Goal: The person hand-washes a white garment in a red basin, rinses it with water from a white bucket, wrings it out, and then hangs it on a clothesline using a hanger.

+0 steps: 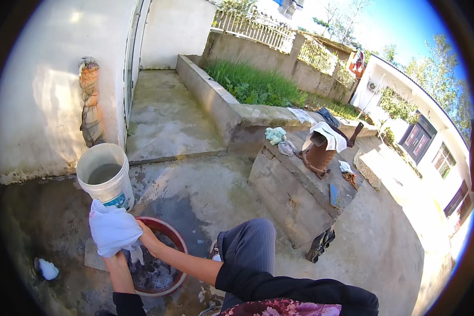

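A wet white cloth [112, 229] is bunched up between my hands, over the left edge of a red basin [183, 241]. Gripping its right side is my right hand [147, 236]. My left hand [116, 258] holds it from below, with most of the fingers hidden by the fabric. A whitish strand hangs from the cloth's lower edge towards the basin; whether it is fabric or suds I cannot tell. Dark water with foam [158, 274] fills part of the basin. Just beyond the cloth stands a white plastic bucket [112, 191] with greyish water inside.
A concrete block [288, 201] stands to the right, bearing a rusty metal cylinder [320, 158] draped with a white cloth, crumpled rags [275, 135] and a blue piece [334, 195]. At left, something white [48, 269] lies on the wet floor. A raised concrete step [173, 130] lies ahead.
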Demonstrator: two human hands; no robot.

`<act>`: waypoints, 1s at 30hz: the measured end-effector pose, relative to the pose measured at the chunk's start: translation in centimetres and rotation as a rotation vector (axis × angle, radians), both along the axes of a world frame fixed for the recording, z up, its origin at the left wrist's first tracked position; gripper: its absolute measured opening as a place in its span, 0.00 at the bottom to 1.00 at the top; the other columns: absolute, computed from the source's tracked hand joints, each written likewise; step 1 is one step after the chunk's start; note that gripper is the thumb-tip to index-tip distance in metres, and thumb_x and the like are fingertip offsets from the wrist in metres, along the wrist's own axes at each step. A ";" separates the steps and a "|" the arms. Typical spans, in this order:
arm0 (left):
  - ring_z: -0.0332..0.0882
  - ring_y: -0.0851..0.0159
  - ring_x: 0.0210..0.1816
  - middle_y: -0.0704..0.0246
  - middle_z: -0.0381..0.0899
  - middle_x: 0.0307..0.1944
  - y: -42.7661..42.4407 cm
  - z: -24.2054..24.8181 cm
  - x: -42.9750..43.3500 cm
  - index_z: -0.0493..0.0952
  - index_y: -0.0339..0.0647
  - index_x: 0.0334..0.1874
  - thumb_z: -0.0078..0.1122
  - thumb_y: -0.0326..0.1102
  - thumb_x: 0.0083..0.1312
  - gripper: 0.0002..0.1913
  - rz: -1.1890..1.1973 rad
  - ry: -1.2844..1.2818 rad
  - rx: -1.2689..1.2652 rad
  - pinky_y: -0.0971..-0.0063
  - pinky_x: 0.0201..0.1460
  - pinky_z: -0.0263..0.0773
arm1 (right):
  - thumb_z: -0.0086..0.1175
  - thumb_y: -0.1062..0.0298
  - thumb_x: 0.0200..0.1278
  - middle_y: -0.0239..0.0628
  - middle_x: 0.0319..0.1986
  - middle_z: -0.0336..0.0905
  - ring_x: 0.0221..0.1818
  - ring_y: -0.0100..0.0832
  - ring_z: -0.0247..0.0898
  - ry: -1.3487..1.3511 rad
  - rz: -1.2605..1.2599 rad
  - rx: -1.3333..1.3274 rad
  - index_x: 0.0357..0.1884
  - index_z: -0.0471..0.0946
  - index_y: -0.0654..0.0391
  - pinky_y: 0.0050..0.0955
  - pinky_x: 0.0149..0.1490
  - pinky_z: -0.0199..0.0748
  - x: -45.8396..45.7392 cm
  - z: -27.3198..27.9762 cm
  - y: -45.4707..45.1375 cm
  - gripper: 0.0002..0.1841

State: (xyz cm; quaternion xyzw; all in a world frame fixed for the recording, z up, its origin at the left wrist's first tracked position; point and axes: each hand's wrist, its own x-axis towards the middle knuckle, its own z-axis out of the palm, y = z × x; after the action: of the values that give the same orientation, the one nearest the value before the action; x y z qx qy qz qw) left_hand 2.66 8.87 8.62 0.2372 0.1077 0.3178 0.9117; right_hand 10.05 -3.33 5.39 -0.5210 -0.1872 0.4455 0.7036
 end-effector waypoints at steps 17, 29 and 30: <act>0.67 0.53 0.61 0.63 0.66 0.62 -2.1 -3.4 -9.2 0.57 0.50 0.70 0.44 0.67 0.64 0.38 -0.160 0.275 0.149 0.51 0.56 0.68 | 0.50 0.68 0.63 0.35 0.44 0.78 0.47 0.25 0.71 -0.304 -0.156 0.209 0.51 0.74 0.62 0.26 0.53 0.69 2.7 3.5 1.1 0.16; 0.79 0.59 0.47 0.63 0.79 0.48 -3.3 -4.3 -5.1 0.72 0.43 0.53 0.48 0.45 0.70 0.16 0.108 0.092 -0.162 0.61 0.51 0.77 | 0.54 0.78 0.52 0.38 0.42 0.80 0.45 0.25 0.73 -0.463 0.325 0.150 0.48 0.75 0.65 0.25 0.51 0.69 -1.5 4.5 -0.7 0.18; 0.80 0.59 0.47 0.62 0.79 0.47 -3.5 -4.4 -5.1 0.72 0.43 0.52 0.48 0.43 0.69 0.15 0.146 0.079 -0.161 0.62 0.50 0.77 | 0.55 0.78 0.53 0.36 0.43 0.79 0.46 0.25 0.73 -0.350 0.343 0.160 0.49 0.75 0.65 0.25 0.52 0.69 -1.8 4.8 -0.9 0.18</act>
State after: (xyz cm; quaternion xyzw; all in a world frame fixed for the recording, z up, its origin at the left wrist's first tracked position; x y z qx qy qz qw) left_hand -2.44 5.40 4.22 0.1672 0.1857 0.3639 0.8973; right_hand 8.21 -4.18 10.19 -0.4933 -0.4263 0.4452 0.6137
